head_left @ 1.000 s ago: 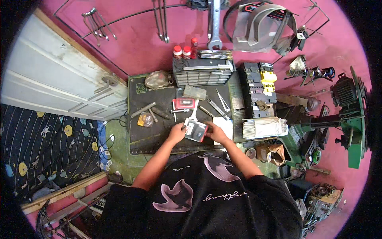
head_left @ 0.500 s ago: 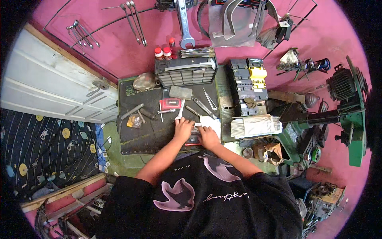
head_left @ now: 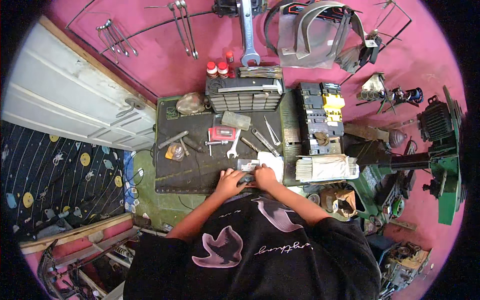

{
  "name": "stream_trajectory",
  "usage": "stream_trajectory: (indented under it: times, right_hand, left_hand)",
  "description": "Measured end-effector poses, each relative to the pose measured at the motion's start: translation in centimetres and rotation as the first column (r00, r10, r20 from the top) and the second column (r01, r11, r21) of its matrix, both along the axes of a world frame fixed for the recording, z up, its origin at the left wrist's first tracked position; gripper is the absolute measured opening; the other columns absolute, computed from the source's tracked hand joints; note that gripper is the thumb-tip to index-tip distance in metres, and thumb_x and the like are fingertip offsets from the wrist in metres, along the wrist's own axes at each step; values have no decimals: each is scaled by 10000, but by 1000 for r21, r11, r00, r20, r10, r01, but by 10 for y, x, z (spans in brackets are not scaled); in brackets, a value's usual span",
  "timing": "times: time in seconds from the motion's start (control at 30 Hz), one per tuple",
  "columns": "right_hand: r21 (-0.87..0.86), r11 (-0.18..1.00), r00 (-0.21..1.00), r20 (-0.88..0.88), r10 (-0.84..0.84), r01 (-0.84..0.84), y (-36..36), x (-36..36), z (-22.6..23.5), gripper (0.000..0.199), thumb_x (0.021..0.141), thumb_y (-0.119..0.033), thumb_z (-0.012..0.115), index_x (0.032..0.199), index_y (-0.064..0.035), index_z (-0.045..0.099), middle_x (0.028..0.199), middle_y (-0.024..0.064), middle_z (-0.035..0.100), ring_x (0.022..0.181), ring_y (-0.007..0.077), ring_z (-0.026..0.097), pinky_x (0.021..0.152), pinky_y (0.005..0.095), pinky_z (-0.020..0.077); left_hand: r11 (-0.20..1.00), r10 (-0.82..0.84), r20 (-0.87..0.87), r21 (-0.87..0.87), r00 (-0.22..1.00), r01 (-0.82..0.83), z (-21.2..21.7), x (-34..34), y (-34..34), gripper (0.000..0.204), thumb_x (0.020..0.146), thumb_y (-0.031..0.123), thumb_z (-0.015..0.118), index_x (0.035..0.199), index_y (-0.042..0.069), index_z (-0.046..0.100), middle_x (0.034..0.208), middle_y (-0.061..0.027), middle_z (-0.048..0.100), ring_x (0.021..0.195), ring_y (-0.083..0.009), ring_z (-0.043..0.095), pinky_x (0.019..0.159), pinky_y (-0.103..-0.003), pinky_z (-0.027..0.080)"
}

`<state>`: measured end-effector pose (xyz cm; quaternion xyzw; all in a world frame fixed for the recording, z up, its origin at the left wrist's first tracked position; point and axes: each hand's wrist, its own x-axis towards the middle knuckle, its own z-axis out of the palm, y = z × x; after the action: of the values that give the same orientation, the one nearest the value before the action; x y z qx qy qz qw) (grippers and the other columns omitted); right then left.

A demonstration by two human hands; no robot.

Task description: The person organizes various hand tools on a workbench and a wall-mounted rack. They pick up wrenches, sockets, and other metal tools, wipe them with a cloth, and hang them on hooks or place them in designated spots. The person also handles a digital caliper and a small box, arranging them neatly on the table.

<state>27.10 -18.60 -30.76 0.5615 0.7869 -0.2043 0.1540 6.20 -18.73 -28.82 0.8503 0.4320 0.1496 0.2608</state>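
At the near edge of the bench, a small plastic case (head_left: 247,165) with a clear, labelled panel and a reddish lower edge lies between my hands. My left hand (head_left: 229,183) grips its left side with curled fingers. On its right side my right hand (head_left: 266,176) is closed, fingertips pressed to it. Something dark shows between the hands, too small to make out. A white paper or cloth (head_left: 272,162) lies partly under my right hand. Just beyond the case are an open-ended wrench (head_left: 233,148), a drill bit (head_left: 249,144) and a red case (head_left: 223,133).
A small-drawer cabinet (head_left: 245,102) with a caliper (head_left: 250,89) on top stands at the back. Right of it are a black-and-yellow organizer (head_left: 320,117) and a stack of packets (head_left: 327,168). A green drill press (head_left: 447,165) stands far right; a white door (head_left: 75,95) is left.
My left hand has moved back toward me, off the wrench's end and onto the case's near left side. More of the clear panel shows. The whole view has shifted slightly.
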Motion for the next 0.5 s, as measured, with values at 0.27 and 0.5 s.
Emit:
stream_trajectory:
  times: [0.27,0.5]
  right_hand:
    - [170,951,957,-178,-228,258,102,-52,35,330,843,-365,713,1131,-205,728,987,163,722,970,314,698,801,431,578]
    - [-13,743,661,-446,-603,669,155,-87,15,359,786,-278,759,1129,-184,714,992,192,718,946,368,695,821,462,567]
  left_hand:
    - [816,578,-39,15,815,-578,-11,-30,83,701,826,340,753,1373,26,446,1225,-240,542,1157,-432,504,953,-536,431]
    - [681,718,77,-286,692,-674,-30,-46,171,324,818,255,746,1070,52,722,929,-212,720,899,-386,698,815,-444,542]
